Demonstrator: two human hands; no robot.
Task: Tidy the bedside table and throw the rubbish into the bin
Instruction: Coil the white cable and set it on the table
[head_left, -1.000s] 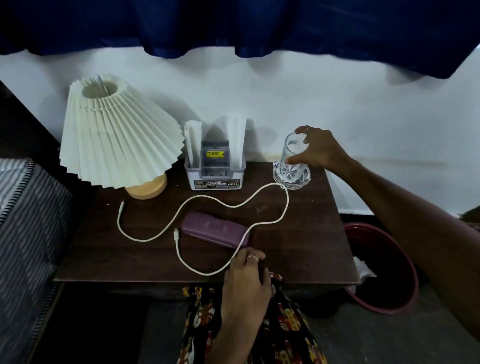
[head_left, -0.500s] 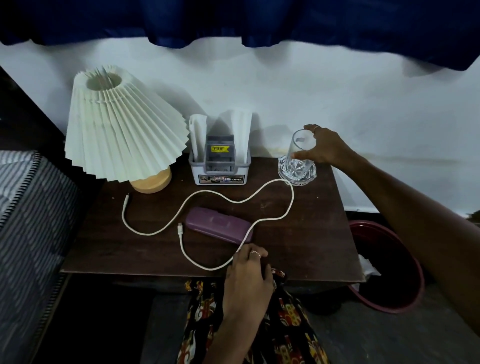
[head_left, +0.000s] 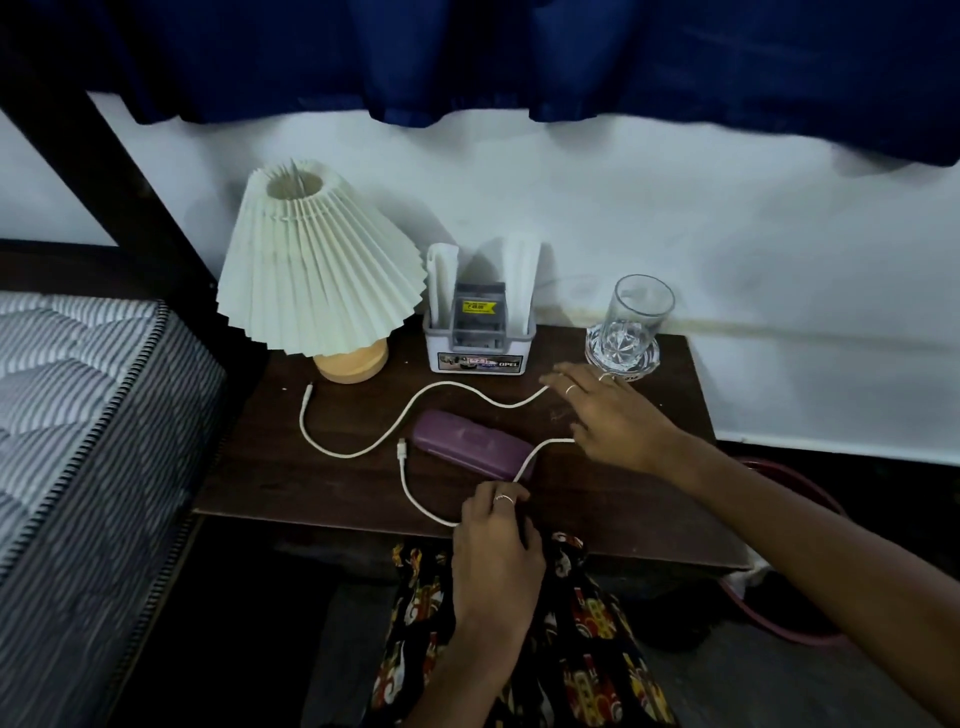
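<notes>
A dark wooden bedside table (head_left: 322, 483) carries a loose white cable (head_left: 358, 453) that snakes across it and over a purple case (head_left: 467, 449). An empty clear glass (head_left: 631, 322) stands upright at the back right corner. My right hand (head_left: 613, 415) lies just in front of the glass with its fingers spread, over the cable's right loop. At the table's front edge my left hand (head_left: 493, 551) has its fingers curled on the cable where it bends past the case. A red bin (head_left: 779, 626) sits on the floor to the right, mostly hidden by my right arm.
A pleated cream lamp (head_left: 317, 270) stands at the back left. Beside it is a white organiser (head_left: 478, 338) holding folded white papers. A striped mattress (head_left: 78, 415) borders the table on the left. The white wall runs behind, under a blue curtain.
My right hand has let go of the glass and moved down and left onto the cable's loop. The glass stays at the back right corner. My left hand has hardly moved.
</notes>
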